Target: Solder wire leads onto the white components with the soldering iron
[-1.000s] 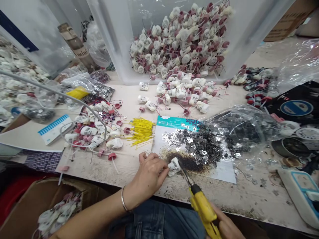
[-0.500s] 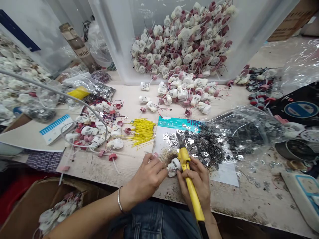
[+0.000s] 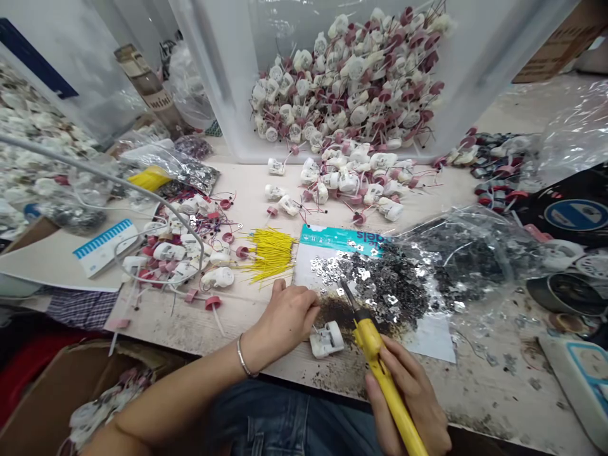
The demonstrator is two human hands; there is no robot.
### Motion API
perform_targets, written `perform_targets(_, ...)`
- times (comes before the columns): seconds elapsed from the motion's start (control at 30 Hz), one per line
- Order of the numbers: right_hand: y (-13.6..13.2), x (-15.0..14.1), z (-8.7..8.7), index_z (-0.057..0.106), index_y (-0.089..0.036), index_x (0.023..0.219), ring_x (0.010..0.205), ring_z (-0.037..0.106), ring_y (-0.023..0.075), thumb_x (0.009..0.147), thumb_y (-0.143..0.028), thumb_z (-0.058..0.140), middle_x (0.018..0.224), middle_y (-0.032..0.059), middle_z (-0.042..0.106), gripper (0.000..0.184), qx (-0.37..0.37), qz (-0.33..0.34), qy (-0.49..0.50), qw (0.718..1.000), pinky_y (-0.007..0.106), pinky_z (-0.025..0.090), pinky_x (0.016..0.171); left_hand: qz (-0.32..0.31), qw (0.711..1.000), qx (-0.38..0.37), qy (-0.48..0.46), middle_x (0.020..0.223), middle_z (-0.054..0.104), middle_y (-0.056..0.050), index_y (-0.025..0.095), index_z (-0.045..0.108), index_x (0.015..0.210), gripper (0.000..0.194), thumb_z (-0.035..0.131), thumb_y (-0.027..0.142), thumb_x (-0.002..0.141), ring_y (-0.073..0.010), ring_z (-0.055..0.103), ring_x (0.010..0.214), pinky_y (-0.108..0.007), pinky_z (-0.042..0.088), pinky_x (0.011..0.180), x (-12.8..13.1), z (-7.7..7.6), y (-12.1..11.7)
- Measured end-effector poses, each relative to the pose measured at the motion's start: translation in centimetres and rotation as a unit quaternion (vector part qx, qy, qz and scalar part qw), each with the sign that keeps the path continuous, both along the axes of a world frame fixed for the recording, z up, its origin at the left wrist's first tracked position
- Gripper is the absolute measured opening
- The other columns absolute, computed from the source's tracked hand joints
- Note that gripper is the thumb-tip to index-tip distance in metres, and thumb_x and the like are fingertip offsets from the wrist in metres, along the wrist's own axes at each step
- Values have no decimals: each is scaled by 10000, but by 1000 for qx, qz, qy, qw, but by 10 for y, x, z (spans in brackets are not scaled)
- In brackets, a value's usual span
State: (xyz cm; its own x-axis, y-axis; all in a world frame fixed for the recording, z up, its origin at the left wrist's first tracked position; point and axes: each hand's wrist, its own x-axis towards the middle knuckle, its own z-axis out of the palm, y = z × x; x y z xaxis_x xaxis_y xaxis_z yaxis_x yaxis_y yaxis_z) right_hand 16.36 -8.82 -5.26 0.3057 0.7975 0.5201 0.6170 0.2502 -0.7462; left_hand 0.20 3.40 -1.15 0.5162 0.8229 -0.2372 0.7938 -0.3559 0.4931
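In the head view, the right hand (image 3: 407, 405) has its grip clamped round a yellow soldering iron (image 3: 375, 354), tip toward 11 o'clock. The left hand (image 3: 289, 320) rests with an empty, loose grip; at its 3 o'clock lies a white plastic lamp holder (image 3: 327, 339) on the bench (image 3: 479, 386): probably light and stiff, best taken by its body.

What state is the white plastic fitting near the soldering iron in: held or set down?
Set down: the white plastic fitting lies on the workbench, ungripped, beside the left hand.
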Motion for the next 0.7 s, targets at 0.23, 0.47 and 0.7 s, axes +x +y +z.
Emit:
perform_targets(0.23,-1,12,12,626,-187,1139,999,681,221,803,-149,612,1151,64,669,339,-22,45,-20,999,334,605,817,56,996,71,25,931,663,-57,164,643,817,125,544,198,884,-219,582,932,-379,311,815,8,-10,13)
perform_targets(0.47,12,17,15,560,-154,1259,1014,675,217,811,-101,573,1147,99,670,451,-22,122,-85,989,340,600,838,61,994,72,48,901,665,-58,159,636,761,131,543,175,852,-227,566,889,-392,310,791,14,-10,18)
perform_targets(0.7,13,17,21,548,-139,1283,1041,664,225,789,-67,571,1146,107,669,500,-5,131,-111,985,329,601,847,72,994,75,43,881,671,-45,168,637,746,126,556,187,840,-224,562,872,-394,299,780,14,-12,18)
